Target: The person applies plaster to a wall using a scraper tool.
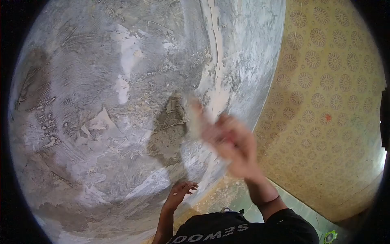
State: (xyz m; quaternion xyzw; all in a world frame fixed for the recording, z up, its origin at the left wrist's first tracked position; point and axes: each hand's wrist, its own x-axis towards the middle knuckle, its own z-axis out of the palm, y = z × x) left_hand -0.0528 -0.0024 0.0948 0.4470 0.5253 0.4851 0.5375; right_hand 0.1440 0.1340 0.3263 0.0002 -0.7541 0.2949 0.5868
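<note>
My right hand (233, 142) is raised in front of the grey, patchy wall (93, 73), smeared by motion. Its fingers look curled around something pale and reddish that is too blurred to make out. Lower down, my left hand (183, 192) is beside the wall with its fingers apart and nothing visible in it. A pale vertical strip (217, 49) runs down the wall above my right hand. A dark shadow falls on the wall left of that hand.
To the right stands a yellowish wall (321, 101) with a round flower pattern and a small red mark (328, 117). Below lies a greenish tiled floor (252, 207), with a bright green object (330, 236) at the bottom right.
</note>
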